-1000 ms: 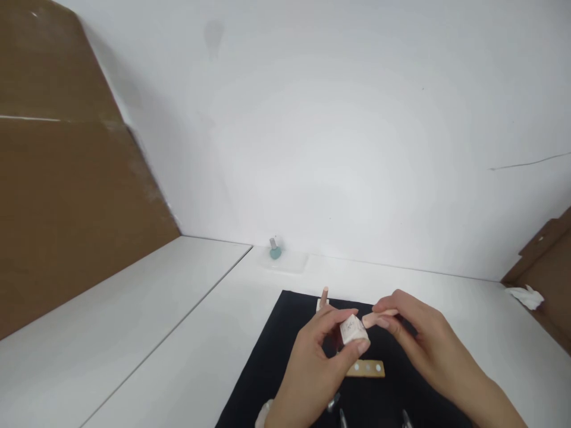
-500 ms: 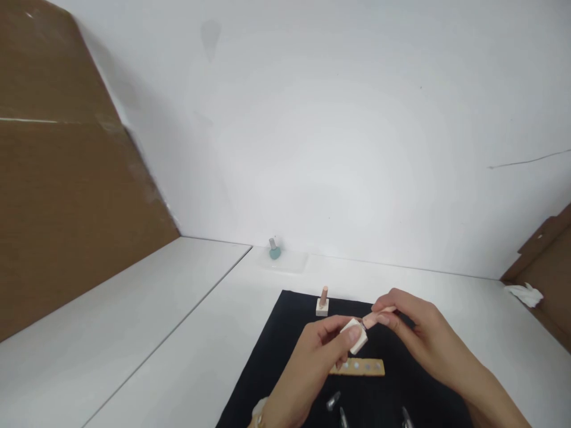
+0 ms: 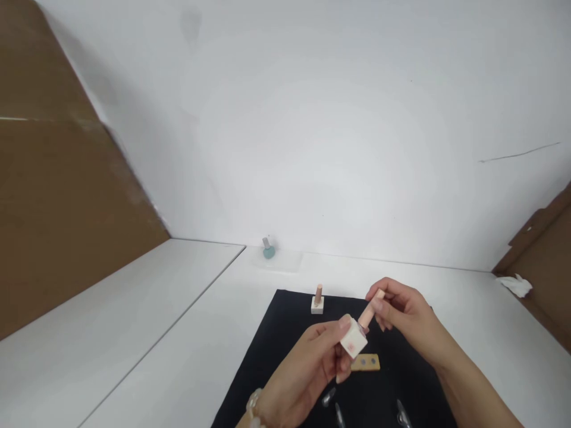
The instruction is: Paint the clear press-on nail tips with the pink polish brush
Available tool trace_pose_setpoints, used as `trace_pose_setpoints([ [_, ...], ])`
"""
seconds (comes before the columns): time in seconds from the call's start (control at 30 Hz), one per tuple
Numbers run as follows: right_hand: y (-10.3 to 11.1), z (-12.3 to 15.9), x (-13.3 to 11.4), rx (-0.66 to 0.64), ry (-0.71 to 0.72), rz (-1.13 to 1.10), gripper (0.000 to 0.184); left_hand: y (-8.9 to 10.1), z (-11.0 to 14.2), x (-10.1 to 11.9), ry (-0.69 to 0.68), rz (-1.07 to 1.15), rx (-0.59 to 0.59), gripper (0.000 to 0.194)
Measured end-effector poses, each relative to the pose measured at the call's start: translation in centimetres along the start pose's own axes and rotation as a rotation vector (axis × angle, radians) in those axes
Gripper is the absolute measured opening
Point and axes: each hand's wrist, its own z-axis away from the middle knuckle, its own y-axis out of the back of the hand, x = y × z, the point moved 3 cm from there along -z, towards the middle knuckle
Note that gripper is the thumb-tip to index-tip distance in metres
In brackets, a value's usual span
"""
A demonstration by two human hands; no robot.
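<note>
My left hand [image 3: 303, 371] grips a small white square bottle [image 3: 352, 337], probably a nail polish bottle, with a pink mark on its face. My right hand [image 3: 405, 312] pinches a peach cylindrical cap [image 3: 368, 312] between its fingertips. The cap's lower end meets the bottle's top, and the join is hidden. Beyond the hands, a matching peach-capped white bottle [image 3: 317, 300] stands upright on the black mat [image 3: 401, 386]. A wooden strip with round holes [image 3: 366, 362] lies just below my hands, its left part hidden behind my left hand.
A teal bottle with a grey cap [image 3: 268, 250] stands on a translucent tray [image 3: 283, 261] at the far wall. Small clear pieces [image 3: 329, 397] lie at the mat's near edge. A crumpled tissue [image 3: 515, 285] sits by brown cardboard [image 3: 539, 249].
The peach cap has swung from nearly sideways to pointing up, and the white bottle has turned with it. Both hands have risen slightly, and the whole scene has shifted a little left in view.
</note>
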Motion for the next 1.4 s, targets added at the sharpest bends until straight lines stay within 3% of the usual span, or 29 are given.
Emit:
trace_pose_setpoints([
  [0.17, 0.1, -0.3, -0.3, 0.074, 0.041, 0.008, 0.030, 0.0, 0.0, 0.3, -0.066, -0.094, 0.008, 0.043],
  [0.37, -0.2, 0.3, -1.1, 0.140, 0.093, 0.304, 0.022, 0.8, -0.7, -0.1, -0.143, -0.275, 0.174, 0.042],
  [0.53, -0.6, 0.3, -0.4, 0.210, 0.002, 0.330, 0.032, 1.2, -1.3, -1.1, -0.237, -0.393, 0.243, 0.029],
  [0.67, -0.7, 0.3, -0.7, 0.209, 0.067, 0.302, 0.024, 1.1, -1.1, -0.4, -0.344, -0.536, 0.340, 0.027],
  [0.8, -0.5, 0.7, -1.6, 0.101, 0.160, 0.297, 0.012, 0.7, -0.6, 0.1, -0.185, -0.390, 0.219, 0.025],
  [0.9, 0.3, 0.8, -2.0, 0.036, 0.163, 0.277, 0.015, 0.1, -0.1, 0.3, -0.104, -0.231, 0.088, 0.030],
  [1.03, 0.8, 0.5, -1.7, -0.006, 0.104, 0.258, 0.024, -0.3, 0.0, 0.0, -0.046, -0.175, 0.037, 0.033],
  [1.13, 0.7, 0.1, -1.0, 0.014, 0.059, 0.211, 0.029, -0.1, -0.4, -0.2, -0.085, -0.300, 0.092, 0.029],
  [1.27, 0.2, 0.1, -0.8, 0.071, 0.086, 0.265, 0.021, 0.8, -1.0, -0.5, -0.191, -0.431, 0.231, 0.024],
  [1.4, 0.1, 0.3, -1.0, 0.060, 0.040, 0.309, 0.021, 0.8, -1.0, -0.5, -0.247, -0.572, 0.252, 0.020],
])
